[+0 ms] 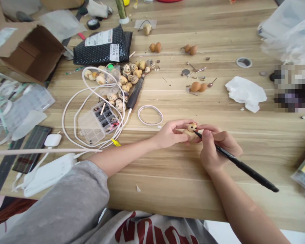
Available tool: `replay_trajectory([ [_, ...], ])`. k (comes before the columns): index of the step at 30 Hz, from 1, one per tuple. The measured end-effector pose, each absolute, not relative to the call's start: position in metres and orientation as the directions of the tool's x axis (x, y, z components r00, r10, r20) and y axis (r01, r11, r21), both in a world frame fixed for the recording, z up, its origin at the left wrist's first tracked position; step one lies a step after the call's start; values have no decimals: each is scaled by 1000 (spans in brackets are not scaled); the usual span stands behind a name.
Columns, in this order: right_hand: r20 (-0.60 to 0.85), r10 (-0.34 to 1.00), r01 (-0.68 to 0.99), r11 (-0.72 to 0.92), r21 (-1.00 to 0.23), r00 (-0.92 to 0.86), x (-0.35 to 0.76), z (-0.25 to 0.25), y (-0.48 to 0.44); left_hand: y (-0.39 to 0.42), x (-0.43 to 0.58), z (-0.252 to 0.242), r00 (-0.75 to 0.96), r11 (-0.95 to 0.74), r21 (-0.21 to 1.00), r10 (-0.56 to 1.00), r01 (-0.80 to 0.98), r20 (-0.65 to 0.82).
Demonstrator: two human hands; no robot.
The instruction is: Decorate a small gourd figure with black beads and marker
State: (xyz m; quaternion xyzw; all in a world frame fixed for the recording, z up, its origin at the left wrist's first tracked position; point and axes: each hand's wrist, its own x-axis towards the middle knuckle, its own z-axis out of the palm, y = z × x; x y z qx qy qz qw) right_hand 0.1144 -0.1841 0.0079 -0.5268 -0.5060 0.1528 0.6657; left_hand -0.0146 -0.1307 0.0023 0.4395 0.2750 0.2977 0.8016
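My left hand (174, 133) is closed around a small cream-coloured animal figurine (191, 128) with dark eyes and a red band at its neck. It looks made from a little gourd. My right hand (220, 147) grips a black pen (246, 169), its tip at the figurine's face. Whether the tip touches cannot be made out. The right fingertips reach the figurine's right side. Beyond the hands lies a white tape ring (150, 115).
To the left, a white cable (76, 98) coils around an open compartment box (105, 117). Speckled gourds (127, 86) lie beside a black rotary tool (136, 93). Brown gourds (198, 86) and crumpled tissue (245, 93) sit farther back. A cardboard box (27, 51) stands far left.
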Motion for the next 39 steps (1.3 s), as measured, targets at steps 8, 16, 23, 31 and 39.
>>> replay_trajectory([
  [8, 530, 731, 357, 402, -843, 430, 116, 2, -183, -130, -14, 4, 678, 437, 871, 712, -224, -183],
  [16, 547, 724, 342, 432, -835, 421, 116, 2, -184, -130, -15, 4, 682, 442, 868, 708, -224, -184],
  [23, 538, 730, 350, 416, -839, 422, 116, 2, -184, -131, -15, 4, 673, 439, 868, 717, -232, -183],
  [31, 502, 750, 334, 384, -861, 432, 115, 8, -184, -130, -15, 3, 669, 445, 869, 716, -218, -199],
  [39, 512, 742, 330, 398, -856, 433, 114, 9, -183, -130, -15, 2, 664, 437, 870, 723, -227, -190],
])
